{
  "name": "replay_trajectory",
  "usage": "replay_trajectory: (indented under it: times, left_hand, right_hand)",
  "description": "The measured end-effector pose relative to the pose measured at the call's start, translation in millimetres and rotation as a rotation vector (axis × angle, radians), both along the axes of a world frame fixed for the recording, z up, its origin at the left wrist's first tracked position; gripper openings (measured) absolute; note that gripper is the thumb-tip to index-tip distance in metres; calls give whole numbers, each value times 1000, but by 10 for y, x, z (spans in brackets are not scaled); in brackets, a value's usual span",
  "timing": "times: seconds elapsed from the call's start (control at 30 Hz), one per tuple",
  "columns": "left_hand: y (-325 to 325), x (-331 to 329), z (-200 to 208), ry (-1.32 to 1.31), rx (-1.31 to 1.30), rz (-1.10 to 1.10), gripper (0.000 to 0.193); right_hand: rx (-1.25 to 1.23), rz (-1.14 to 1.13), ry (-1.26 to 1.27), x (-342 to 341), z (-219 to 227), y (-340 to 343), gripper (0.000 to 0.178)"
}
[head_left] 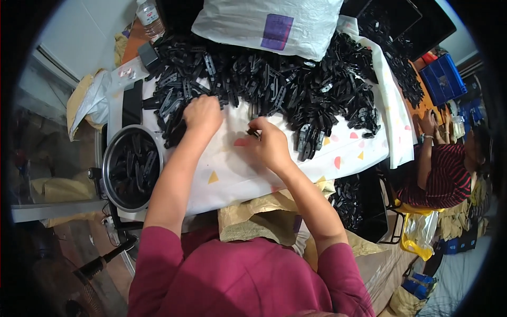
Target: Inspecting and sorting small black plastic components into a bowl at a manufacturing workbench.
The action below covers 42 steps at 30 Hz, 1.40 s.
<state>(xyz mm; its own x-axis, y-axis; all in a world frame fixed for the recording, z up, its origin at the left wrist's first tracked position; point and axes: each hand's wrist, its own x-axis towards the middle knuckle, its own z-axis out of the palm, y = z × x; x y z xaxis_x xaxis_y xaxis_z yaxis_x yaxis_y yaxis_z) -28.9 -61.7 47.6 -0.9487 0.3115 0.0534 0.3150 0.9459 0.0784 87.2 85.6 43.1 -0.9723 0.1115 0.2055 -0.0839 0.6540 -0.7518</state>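
Observation:
A wide heap of black plastic clip-like parts [264, 82] covers the far half of a white cloth [222, 179] printed with coloured shapes. At the heap's near left edge is my left hand [203, 115], its fingers curled down among the parts. What those fingers hold, if anything, is hidden. Over the cloth in the middle, my right hand [272, 143] pinches a small black plastic part [254, 132] between thumb and fingers. A round metal bowl [107, 177] of similar black parts stands left of my left forearm.
A white woven sack [232, 24] rests behind the heap. A water bottle [150, 20] and a dark phone-like slab [132, 103] lie to the left. A brown paper sack [248, 216] hangs at the near edge. Another person [438, 174] sits at right by a blue crate [442, 79].

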Motion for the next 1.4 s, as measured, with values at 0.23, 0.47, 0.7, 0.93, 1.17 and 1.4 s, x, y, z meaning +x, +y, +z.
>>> replay_trajectory:
  times: [0.23, 0.47, 0.7, 0.93, 1.17, 1.4]
  left_hand:
    - [-130, 245, 438, -423, 601, 20, 19]
    - [-104, 502, 794, -993, 1089, -318, 32]
    - [-52, 528, 1041, -724, 659, -623, 35]
    - [-35, 725, 896, -416, 603, -834, 43]
    - [-59, 915, 720, -221, 656, -619, 35]
    - [-643, 1099, 913, -240, 446, -307, 39]
  right_hand:
    - [-1188, -73, -151, 233, 154, 169, 30]
    - [-847, 76, 99, 411, 425, 147, 19]
    - [-105, 100, 464, 510, 468, 120, 24]
    - [-75, 7, 480, 598, 479, 109, 23]
    - [-322, 62, 28, 582, 546, 169, 48]
    - [-189, 222, -1, 523, 464, 234, 52]
